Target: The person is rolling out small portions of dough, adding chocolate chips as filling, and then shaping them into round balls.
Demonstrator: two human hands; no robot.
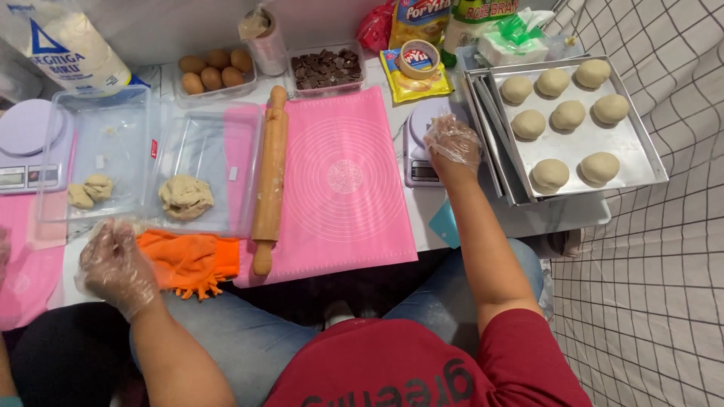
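A: Right hand (452,143) first?

B: Gloved, just right of the pink mat (343,177), cupped over the white scale (417,154). Fingers curled down; cannot tell whether closed on anything beneath.

A: And the left hand (117,267)?

B: Gloved too, well left of the mat's near corner, touching the orange cloth (192,260). Loosely curled; no telling whether clamped on something.

A: Dough?

B: Ragged dough lump (186,197) in a clear tub (241,162) just left of the mat, beyond the rolling pin (269,173) lying along the mat's left edge. Eight dough balls (568,114) on the metal tray (633,151), right of the mat past the scale.

A: Doing it well, probably?

B: Better to lift the palm clear before trusting the scale. Keep the glove film off the platform. Steady wrist, no leaning.

A: Packages?

B: Behind the mat: tub of brown eggs (215,69) to the back left, tub of dark chocolate pieces (326,68) straight behind. Far back left, a white flour bag (72,45) with a blue triangle. Back right, yellow packets (415,87) under a tape roll (418,59), beside a red packet (375,30).
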